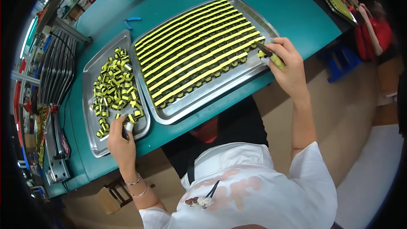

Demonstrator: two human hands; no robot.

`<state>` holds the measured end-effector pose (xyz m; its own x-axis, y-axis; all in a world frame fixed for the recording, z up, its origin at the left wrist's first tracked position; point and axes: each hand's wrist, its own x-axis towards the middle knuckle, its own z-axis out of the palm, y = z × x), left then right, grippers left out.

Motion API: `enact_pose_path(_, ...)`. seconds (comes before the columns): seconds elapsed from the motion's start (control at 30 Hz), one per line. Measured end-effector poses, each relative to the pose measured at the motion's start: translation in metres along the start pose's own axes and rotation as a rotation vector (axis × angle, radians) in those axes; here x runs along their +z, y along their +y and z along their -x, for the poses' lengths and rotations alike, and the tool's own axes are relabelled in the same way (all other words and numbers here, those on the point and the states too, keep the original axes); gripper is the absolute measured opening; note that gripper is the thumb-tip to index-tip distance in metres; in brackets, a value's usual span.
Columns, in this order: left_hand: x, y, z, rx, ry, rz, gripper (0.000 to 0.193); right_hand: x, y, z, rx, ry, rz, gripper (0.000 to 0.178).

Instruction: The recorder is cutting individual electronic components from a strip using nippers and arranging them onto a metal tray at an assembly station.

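My right hand [290, 65] is closed around a slim dark tool with a yellow-green grip [277, 62]. The tool's tip reaches the right end of the rows of small black parts with yellow tops [195, 53], which fill most of a large metal tray [207, 96]. A few such parts sit right by the fingertips. At the near end of a smaller metal tray [123, 40], my left hand [121, 144] has its fingers bent and pinched beside a heap of loose black-and-yellow parts [114, 85]. White covers show on some fingertips. Whatever lies between the left fingers is mostly hidden.
Blue-handled pliers [132, 20] lie on the green table [101, 17] beyond the trays. A metal fixture [55, 157] and stacked dark trays [55, 68] stand at the left. To the right are a blue stool [339, 61] and a person in red [375, 36].
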<state>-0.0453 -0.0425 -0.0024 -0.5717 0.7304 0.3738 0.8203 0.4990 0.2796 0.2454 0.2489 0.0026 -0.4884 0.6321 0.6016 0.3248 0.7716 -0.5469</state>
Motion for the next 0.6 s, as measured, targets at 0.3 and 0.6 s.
enact_pose_path(0.3, 0.009, -0.009, -0.001, 0.008, 0.041, 0.282, 0.027, 0.004, 0.011, -0.018, -0.057, -0.209, 0.095, 0.029)
enact_pose_path(0.6, 0.007, -0.010, -0.002, -0.036, 0.023, 0.305, 0.019, 0.014, 0.013, -0.026, -0.105, -0.286, 0.103, 0.025)
